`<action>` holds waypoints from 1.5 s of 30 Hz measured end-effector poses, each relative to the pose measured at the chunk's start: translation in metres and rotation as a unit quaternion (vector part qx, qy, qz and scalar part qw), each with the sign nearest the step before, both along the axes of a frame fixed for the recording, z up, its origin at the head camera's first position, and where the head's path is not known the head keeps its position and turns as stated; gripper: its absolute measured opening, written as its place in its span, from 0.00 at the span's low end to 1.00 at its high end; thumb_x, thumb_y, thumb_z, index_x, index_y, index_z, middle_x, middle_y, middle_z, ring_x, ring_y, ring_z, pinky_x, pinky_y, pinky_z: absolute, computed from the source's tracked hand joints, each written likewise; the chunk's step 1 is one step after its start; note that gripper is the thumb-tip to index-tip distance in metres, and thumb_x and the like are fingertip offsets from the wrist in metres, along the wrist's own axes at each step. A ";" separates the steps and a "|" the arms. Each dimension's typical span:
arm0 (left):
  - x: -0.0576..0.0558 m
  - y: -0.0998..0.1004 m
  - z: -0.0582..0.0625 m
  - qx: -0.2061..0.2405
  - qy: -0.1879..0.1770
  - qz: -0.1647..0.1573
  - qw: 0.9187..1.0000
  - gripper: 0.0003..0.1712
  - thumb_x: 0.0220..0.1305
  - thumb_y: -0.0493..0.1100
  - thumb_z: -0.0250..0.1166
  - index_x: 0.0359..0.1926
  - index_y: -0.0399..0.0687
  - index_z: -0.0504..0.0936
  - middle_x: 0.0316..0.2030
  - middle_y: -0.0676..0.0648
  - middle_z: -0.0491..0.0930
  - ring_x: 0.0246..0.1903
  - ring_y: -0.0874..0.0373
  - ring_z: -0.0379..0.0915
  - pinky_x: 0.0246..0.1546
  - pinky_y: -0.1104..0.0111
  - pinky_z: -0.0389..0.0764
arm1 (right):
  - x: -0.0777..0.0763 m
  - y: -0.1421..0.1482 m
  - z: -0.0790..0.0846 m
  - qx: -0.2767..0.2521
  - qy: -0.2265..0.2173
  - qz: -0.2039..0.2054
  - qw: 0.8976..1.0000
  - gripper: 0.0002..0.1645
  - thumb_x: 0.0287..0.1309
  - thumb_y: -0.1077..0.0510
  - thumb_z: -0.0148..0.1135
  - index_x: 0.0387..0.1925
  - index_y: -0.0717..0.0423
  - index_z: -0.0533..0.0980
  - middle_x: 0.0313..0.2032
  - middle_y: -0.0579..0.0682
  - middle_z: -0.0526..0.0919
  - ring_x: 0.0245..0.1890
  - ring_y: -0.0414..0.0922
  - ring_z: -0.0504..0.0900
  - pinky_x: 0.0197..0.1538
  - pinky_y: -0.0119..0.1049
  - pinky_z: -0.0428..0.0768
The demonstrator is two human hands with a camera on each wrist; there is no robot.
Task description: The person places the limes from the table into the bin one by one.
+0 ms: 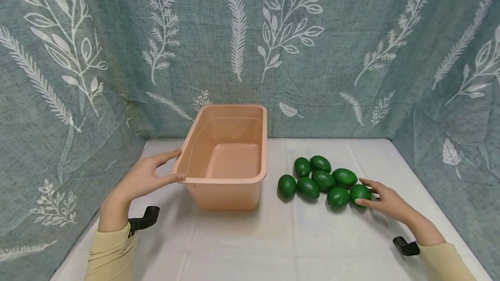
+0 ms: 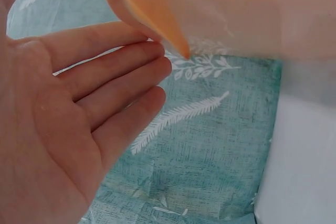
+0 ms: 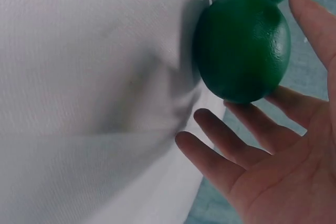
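Right hand, fingers spread around the rightmost green ovoid, which lies on a white cloth; left hand, fingers extended, thumb apart, at the near-left rim of a peach tub. For a sound hold, right thumb and fingertips best close on opposite sides of the smooth ovoid, clear of its neighbours, the left steadying lightly. Seven further ovoids lie clustered right of the tub, whose visible interior shows no contents.

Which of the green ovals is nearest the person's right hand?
The rightmost green oval: it alone sits between the thumb and fingers of the right hand, while the other seven ovals lie farther left.
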State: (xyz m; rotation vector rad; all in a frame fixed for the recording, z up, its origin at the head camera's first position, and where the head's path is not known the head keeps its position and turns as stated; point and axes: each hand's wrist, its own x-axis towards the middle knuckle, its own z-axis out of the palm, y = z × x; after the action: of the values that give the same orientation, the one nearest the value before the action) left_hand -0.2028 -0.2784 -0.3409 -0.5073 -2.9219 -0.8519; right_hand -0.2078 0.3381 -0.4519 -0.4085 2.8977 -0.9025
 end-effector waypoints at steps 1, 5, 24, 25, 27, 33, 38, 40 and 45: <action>0.000 0.000 0.000 0.002 -0.001 -0.001 1.000 0.44 0.56 0.62 0.66 0.69 0.49 0.65 0.66 0.42 0.67 0.65 0.38 0.61 0.58 0.40 0.71 | 0.000 0.000 0.000 -0.001 -0.001 0.002 1.000 0.46 0.58 0.43 0.63 0.67 0.66 0.60 0.62 0.71 0.65 0.57 0.70 0.70 0.51 0.61 0.79; 0.000 0.000 0.001 0.018 -0.007 -0.004 1.000 0.46 0.54 0.61 0.68 0.69 0.48 0.65 0.66 0.42 0.67 0.64 0.38 0.62 0.59 0.41 0.71 | -0.001 -0.001 -0.002 0.001 -0.005 -0.001 1.000 0.46 0.56 0.42 0.65 0.67 0.66 0.61 0.60 0.72 0.68 0.56 0.69 0.71 0.49 0.57 0.81; 0.002 -0.004 -0.001 0.088 -0.042 -0.008 0.995 0.43 0.52 0.57 0.71 0.66 0.47 0.69 0.64 0.43 0.69 0.65 0.38 0.61 0.64 0.49 0.70 | -0.002 -0.002 -0.001 0.008 -0.024 -0.029 0.999 0.49 0.50 0.40 0.68 0.64 0.66 0.65 0.55 0.71 0.73 0.50 0.64 0.78 0.45 0.51 0.84; 0.002 -0.004 -0.002 0.090 -0.043 -0.007 0.995 0.43 0.52 0.57 0.71 0.66 0.47 0.69 0.64 0.43 0.69 0.65 0.38 0.61 0.63 0.49 0.70 | -0.002 -0.002 -0.001 0.008 -0.026 -0.029 0.999 0.48 0.50 0.39 0.68 0.64 0.66 0.65 0.55 0.71 0.73 0.50 0.64 0.78 0.44 0.51 0.84; 0.002 -0.004 -0.002 0.093 -0.045 -0.005 0.995 0.42 0.52 0.58 0.71 0.66 0.48 0.69 0.64 0.44 0.69 0.65 0.38 0.61 0.63 0.49 0.70 | -0.002 -0.002 0.000 0.006 -0.029 -0.033 0.999 0.48 0.50 0.39 0.68 0.63 0.65 0.65 0.55 0.71 0.73 0.50 0.64 0.78 0.44 0.50 0.84; 0.003 -0.005 -0.002 0.099 -0.049 -0.002 0.994 0.42 0.52 0.58 0.71 0.66 0.49 0.69 0.64 0.44 0.69 0.65 0.38 0.62 0.63 0.48 0.70 | -0.002 -0.002 0.000 -0.003 -0.035 -0.041 0.999 0.47 0.49 0.39 0.69 0.63 0.63 0.66 0.56 0.71 0.73 0.50 0.63 0.78 0.44 0.50 0.85; 0.002 -0.006 -0.002 0.101 -0.052 -0.003 0.994 0.42 0.52 0.57 0.71 0.66 0.48 0.69 0.64 0.44 0.69 0.65 0.38 0.61 0.64 0.48 0.70 | -0.002 -0.002 -0.001 -0.006 -0.035 -0.047 0.998 0.47 0.48 0.39 0.70 0.63 0.62 0.67 0.56 0.70 0.73 0.50 0.63 0.79 0.43 0.49 0.85; 0.002 -0.007 -0.002 0.101 -0.052 -0.003 0.993 0.42 0.52 0.57 0.71 0.66 0.49 0.69 0.64 0.44 0.69 0.65 0.39 0.61 0.64 0.49 0.70 | -0.002 -0.002 -0.001 -0.007 -0.034 -0.049 0.998 0.47 0.48 0.39 0.70 0.63 0.62 0.68 0.56 0.70 0.73 0.50 0.62 0.79 0.43 0.49 0.85; 0.001 -0.007 -0.002 0.099 -0.055 -0.002 0.994 0.42 0.52 0.58 0.71 0.66 0.50 0.70 0.64 0.44 0.69 0.65 0.39 0.62 0.64 0.49 0.70 | 0.000 -0.005 0.010 -0.017 -0.025 -0.045 0.999 0.46 0.49 0.40 0.70 0.63 0.62 0.67 0.56 0.69 0.73 0.50 0.63 0.78 0.42 0.48 0.85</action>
State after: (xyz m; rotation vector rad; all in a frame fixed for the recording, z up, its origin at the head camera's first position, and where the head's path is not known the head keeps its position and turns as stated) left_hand -0.2020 -0.2854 -0.3428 -0.4642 -2.8876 -1.1907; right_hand -0.2082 0.3334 -0.4424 -0.2561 2.8792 -0.9615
